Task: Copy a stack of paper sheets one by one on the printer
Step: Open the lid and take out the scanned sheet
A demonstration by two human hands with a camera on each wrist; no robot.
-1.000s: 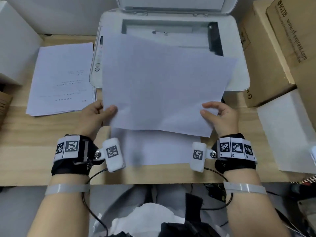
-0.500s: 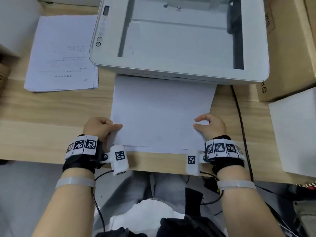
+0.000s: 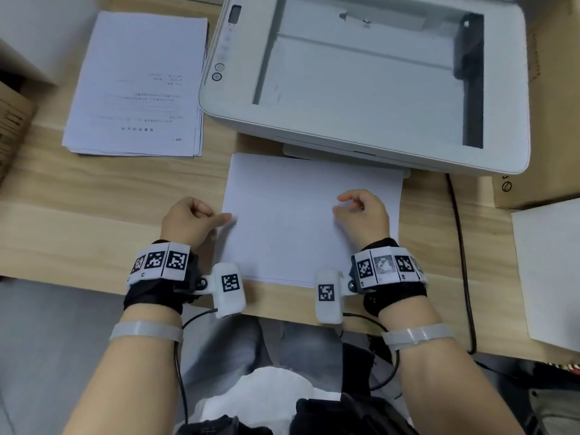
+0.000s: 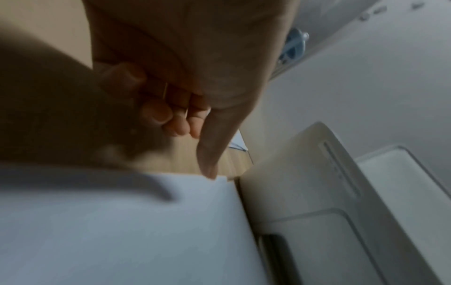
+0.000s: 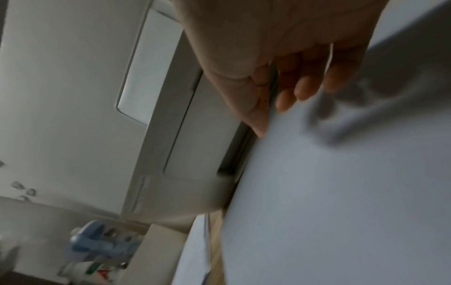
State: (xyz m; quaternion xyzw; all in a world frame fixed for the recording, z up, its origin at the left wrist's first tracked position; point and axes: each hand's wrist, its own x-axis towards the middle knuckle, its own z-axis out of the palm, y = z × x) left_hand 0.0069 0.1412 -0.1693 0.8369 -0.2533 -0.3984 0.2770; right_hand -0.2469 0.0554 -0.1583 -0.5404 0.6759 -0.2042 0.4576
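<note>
The white printer [image 3: 219, 98] stands with its lid up and its scanner glass [image 3: 361, 89] bare. In front of it a pile of blank sheets [image 3: 282, 221] lies flat on the wooden table [image 3: 94, 189]. My left hand [image 3: 216, 215] is at the pile's left edge, fingers curled under the palm and holding nothing. Only its thumb tip [image 4: 207, 165] touches the top sheet [image 4: 122, 221]. My right hand [image 3: 340, 205] hovers over the right part of the pile. Its relaxed fingers [image 5: 302, 90] hang just above the sheet [image 5: 341, 192] and hold nothing. A stack of printed sheets [image 3: 138, 86] lies left of the printer.
Cardboard boxes [image 3: 546, 105] stand right of the printer, with a white sheet [image 3: 549, 265] in front of them. A black cable [image 3: 461, 246] runs from the printer over the table's front edge. Another box [image 3: 12, 120] is at the far left.
A second ago both hands held a blank sheet up in front of the printer. They lowered it onto the pile and let go; the right hand moved inward over it.
</note>
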